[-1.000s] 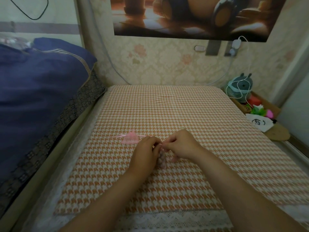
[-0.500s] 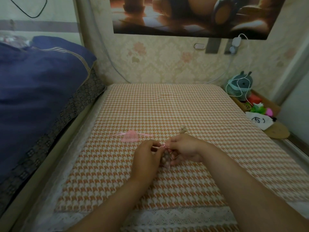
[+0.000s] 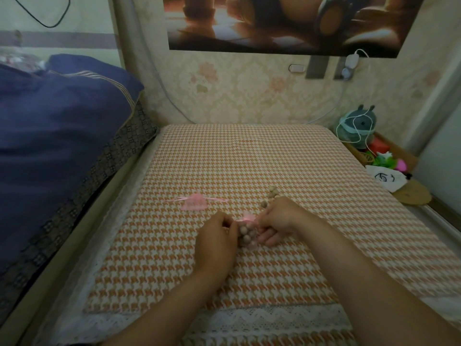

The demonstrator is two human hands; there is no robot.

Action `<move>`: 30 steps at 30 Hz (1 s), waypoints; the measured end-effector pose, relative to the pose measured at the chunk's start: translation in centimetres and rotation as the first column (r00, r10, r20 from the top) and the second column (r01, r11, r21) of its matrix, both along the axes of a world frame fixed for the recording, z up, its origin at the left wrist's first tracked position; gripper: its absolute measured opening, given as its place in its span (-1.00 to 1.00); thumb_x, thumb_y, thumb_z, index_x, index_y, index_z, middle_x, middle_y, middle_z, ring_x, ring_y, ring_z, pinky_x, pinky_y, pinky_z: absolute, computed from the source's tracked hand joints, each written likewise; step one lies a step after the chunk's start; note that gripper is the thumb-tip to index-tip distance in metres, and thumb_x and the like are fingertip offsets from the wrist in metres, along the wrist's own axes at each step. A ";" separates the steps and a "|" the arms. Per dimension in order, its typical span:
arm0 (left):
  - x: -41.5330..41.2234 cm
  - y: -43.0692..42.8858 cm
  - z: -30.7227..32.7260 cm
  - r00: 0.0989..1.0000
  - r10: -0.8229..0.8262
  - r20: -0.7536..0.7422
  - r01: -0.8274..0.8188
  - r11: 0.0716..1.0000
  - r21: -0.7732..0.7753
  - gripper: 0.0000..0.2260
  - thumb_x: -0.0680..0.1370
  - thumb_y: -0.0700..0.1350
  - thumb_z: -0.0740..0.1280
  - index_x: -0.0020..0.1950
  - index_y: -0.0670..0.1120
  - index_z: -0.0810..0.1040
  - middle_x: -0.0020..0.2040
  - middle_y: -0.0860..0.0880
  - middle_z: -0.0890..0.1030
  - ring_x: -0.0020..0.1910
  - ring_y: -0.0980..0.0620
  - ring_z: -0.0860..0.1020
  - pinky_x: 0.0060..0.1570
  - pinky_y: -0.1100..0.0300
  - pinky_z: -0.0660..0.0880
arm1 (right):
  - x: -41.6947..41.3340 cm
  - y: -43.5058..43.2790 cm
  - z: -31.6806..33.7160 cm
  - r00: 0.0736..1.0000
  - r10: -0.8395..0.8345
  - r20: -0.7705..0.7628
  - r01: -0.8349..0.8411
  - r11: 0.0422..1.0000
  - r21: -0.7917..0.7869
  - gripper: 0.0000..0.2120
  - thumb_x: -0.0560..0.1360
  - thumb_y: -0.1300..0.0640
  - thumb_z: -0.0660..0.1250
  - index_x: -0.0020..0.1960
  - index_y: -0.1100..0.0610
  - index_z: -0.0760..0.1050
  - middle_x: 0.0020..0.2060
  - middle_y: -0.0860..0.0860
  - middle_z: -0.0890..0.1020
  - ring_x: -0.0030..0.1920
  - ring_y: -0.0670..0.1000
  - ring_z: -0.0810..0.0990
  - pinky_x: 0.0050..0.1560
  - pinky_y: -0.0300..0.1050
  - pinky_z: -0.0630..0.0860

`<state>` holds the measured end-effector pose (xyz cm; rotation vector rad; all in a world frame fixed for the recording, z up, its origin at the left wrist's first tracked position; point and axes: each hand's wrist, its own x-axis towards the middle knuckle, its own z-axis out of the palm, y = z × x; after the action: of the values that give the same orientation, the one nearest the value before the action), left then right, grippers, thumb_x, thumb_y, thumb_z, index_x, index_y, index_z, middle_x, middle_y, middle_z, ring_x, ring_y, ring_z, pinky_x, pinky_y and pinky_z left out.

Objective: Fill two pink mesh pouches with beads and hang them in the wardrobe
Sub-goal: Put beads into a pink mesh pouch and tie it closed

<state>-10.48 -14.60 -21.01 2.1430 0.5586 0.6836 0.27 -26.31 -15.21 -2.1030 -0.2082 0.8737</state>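
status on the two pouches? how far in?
Done: one pink mesh pouch already holds beads. In hand: the left hand and right hand pinch its drawstring at the neck, apparently closing it. Left: the second pouch lies flat and looks empty; loose beads wait beyond the right hand. No wardrobe is in view; neither pouch is hung.

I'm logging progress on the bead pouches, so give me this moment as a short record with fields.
surface: checked mat
filled pouch: beads inside, held between both hands
left hand: pinching the pouch's ribbon
right hand: gripping the pouch top from the other side
second pouch: flat and empty-looking, lying on the mat to the left, untouched
loose beads: a few on the mat beyond the right hand
wardrobe: not visible
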 end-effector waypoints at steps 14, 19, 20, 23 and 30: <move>1.9 1.6 1.0 0.997 0.067 -0.040 -0.077 0.935 -0.347 -0.85 0.48 -0.12 0.42 -0.29 -0.04 0.59 -0.31 0.04 0.63 -0.27 0.06 0.58 -0.24 0.20 0.47 | 0.4 0.1 -0.3 0.941 -0.115 0.319 0.082 0.990 0.115 -0.86 0.55 0.28 0.39 -0.19 0.21 0.63 -0.40 0.10 0.63 -0.42 0.06 0.67 -0.22 0.08 0.68; 1.9 2.0 1.1 0.992 0.050 -0.119 -0.080 0.962 -0.261 -0.87 0.51 -0.11 0.39 -0.24 -0.05 0.59 -0.25 0.02 0.63 -0.22 0.06 0.57 -0.21 0.22 0.39 | 1.1 -0.2 -0.5 0.931 -0.074 0.357 0.049 0.996 0.080 -0.79 0.54 0.28 0.40 -0.27 0.17 0.60 -0.41 0.11 0.62 -0.42 0.09 0.65 -0.19 0.18 0.69; 2.0 2.1 1.1 0.990 0.048 -0.132 -0.080 0.965 -0.250 -0.87 0.51 -0.11 0.38 -0.24 -0.06 0.59 -0.25 0.02 0.63 -0.21 0.05 0.57 -0.21 0.22 0.37 | 1.2 -0.3 -0.6 0.930 -0.063 0.362 0.041 0.997 0.067 -0.79 0.54 0.27 0.40 -0.27 0.17 0.60 -0.41 0.14 0.63 -0.42 0.09 0.66 -0.20 0.16 0.69; 2.1 2.5 0.9 0.988 0.051 -0.146 -0.084 0.969 -0.231 -0.86 0.52 -0.12 0.38 -0.23 -0.10 0.58 -0.27 0.00 0.61 -0.23 0.03 0.55 -0.24 0.22 0.34 | 1.3 -0.5 -0.8 0.936 -0.057 0.348 0.045 0.998 0.041 -0.86 0.54 0.24 0.42 -0.20 0.23 0.62 -0.35 0.23 0.66 -0.39 0.11 0.66 -0.24 0.08 0.69; 2.1 2.9 1.1 0.988 -0.033 -0.148 0.018 0.995 -0.098 -0.91 0.53 -0.11 0.35 -0.16 -0.05 0.55 -0.26 0.08 0.57 -0.24 0.12 0.50 -0.31 0.31 0.34 | 1.4 -0.5 -1.3 0.918 0.007 0.397 -0.007 1.000 -0.001 -0.85 0.54 0.18 0.42 -0.21 0.14 0.63 -0.36 0.18 0.68 -0.35 0.10 0.69 -0.30 -0.02 0.68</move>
<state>-8.36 -11.68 -19.91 2.1179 0.6303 0.4739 1.63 -26.76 -16.52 -2.2635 -0.4277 0.4386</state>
